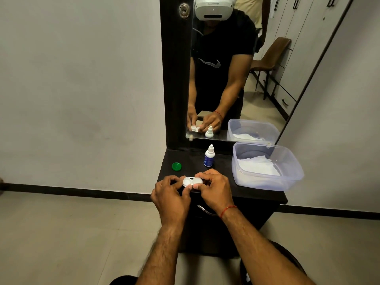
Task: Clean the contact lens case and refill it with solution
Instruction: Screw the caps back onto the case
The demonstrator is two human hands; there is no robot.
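Note:
A white contact lens case (192, 181) with two round wells is held over the front of a dark cabinet top (222, 171). My left hand (170, 194) grips its left end and my right hand (213, 187) grips its right end. The left well looks uncovered; fingers hide part of the right one. A green cap (176, 166) lies on the cabinet top to the left, behind my left hand. A small white solution bottle (209, 156) with a blue label stands upright behind the case.
A clear plastic tub (267, 166) holding white tissue sits at the right of the cabinet top. A mirror (226, 79) rises behind it. A drawer handle (205, 210) is below the front edge. Tiled floor lies on both sides.

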